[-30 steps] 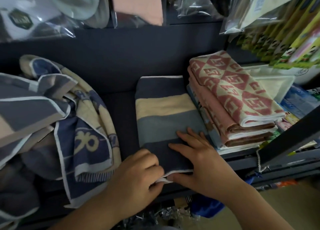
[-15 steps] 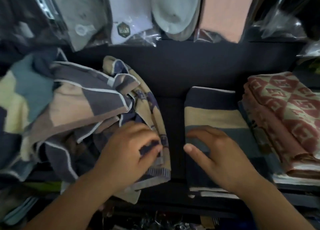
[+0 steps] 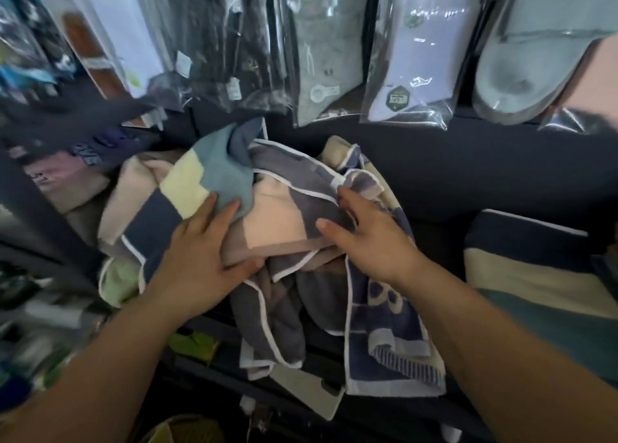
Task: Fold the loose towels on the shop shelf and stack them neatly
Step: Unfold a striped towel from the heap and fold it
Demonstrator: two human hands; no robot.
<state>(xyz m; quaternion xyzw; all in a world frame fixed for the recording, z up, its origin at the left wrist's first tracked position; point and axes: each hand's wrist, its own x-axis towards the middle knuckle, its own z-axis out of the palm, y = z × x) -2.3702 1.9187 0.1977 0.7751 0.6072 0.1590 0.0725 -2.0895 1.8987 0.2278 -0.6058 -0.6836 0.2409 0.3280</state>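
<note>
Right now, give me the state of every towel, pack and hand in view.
left hand, open, fingers flat on the colour-block towel
right hand, open, fingers resting on the grey towel
colour-block towel, unfolded, atop the heap
grey towel, crumpled
blue patterned towel, unfolded, draped over the shelf front
striped towel, folded flat
packaged goods, hanging, in clear plastic

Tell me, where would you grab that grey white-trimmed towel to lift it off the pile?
Probably by the white-piped top edge of the grey towel, coming from the right beside the right hand. That edge lies exposed on the pile; its lower part hangs tangled among other towels.
</note>
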